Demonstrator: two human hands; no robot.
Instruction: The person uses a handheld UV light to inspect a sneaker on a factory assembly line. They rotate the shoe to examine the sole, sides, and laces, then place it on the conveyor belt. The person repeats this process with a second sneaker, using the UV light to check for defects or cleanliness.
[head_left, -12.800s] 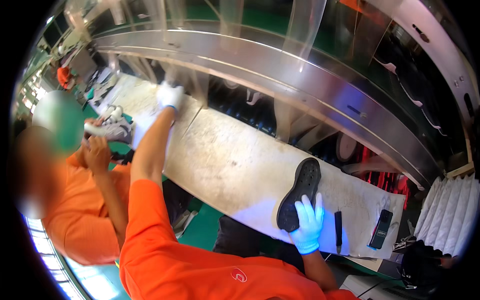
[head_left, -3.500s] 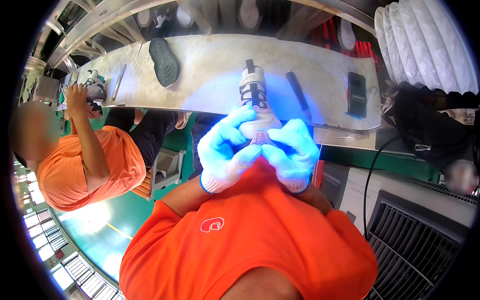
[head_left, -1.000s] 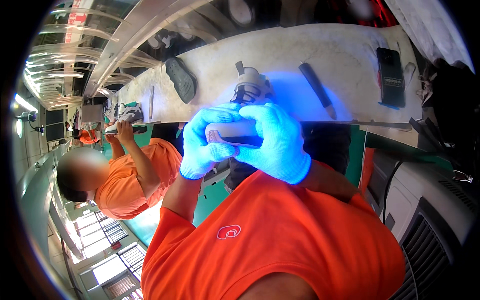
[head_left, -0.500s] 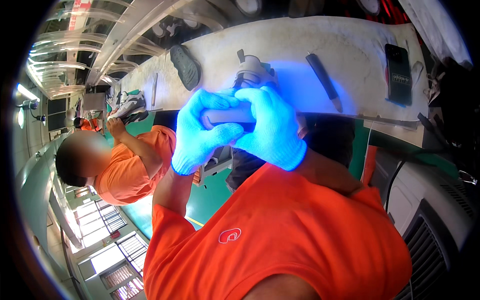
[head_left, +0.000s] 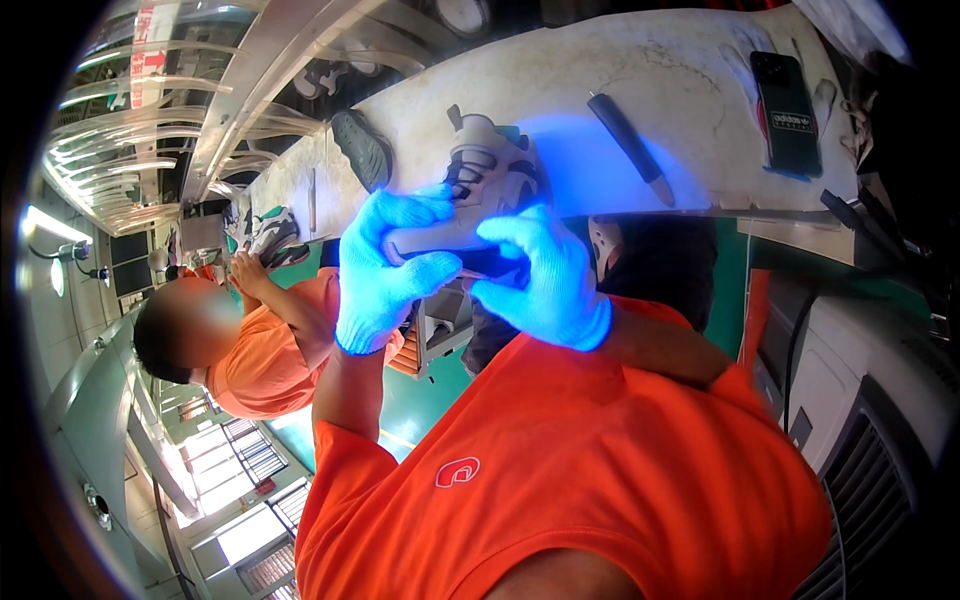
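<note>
Blue-lit and gloved, our left hand [head_left: 385, 270] pinches the toe of a pale shoe [head_left: 480, 205] at the near edge of the counter [head_left: 690, 110], while our right hand [head_left: 550, 280] curls thumb and fingers against the shoe's right side.

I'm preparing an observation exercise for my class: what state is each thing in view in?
Nearest shoe: laced, held
Left hand: gloved, closed on the shoe's toe
Right hand: gloved, touching the shoe, grip unclear
Black sole: lying on the table
Dark tool: lying flat
Phone: lying camera side up
Farther shoe: held by another person's hand
</note>
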